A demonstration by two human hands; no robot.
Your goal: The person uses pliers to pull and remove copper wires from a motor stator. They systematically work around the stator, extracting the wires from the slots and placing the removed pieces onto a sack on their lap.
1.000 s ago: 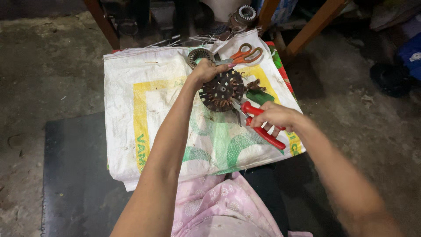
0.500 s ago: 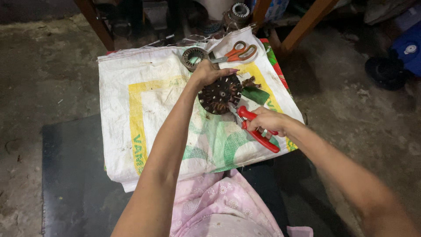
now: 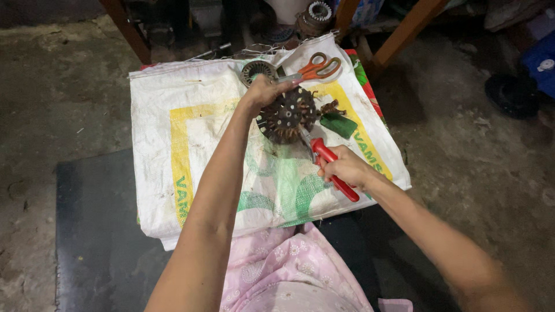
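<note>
Stator [image 3: 287,114], round and dark with copper windings, propped on white woven sack [image 3: 191,115], far of centre. Gripped at its left rim by left hand [image 3: 261,92], fingers curled around. Red-handled pliers [image 3: 330,164] clenched in right hand [image 3: 347,167], tip touching its near edge. Orange-handled scissors [image 3: 315,67] just beyond; green block [image 3: 339,124] beside, right.

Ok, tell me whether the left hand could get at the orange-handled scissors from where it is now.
Probably yes. The left hand grips the round, dark wound motor core, and the orange-handled scissors lie flat on the white woven sack just beyond its fingers, nothing lying between. It would have to let go of the core first.
</note>
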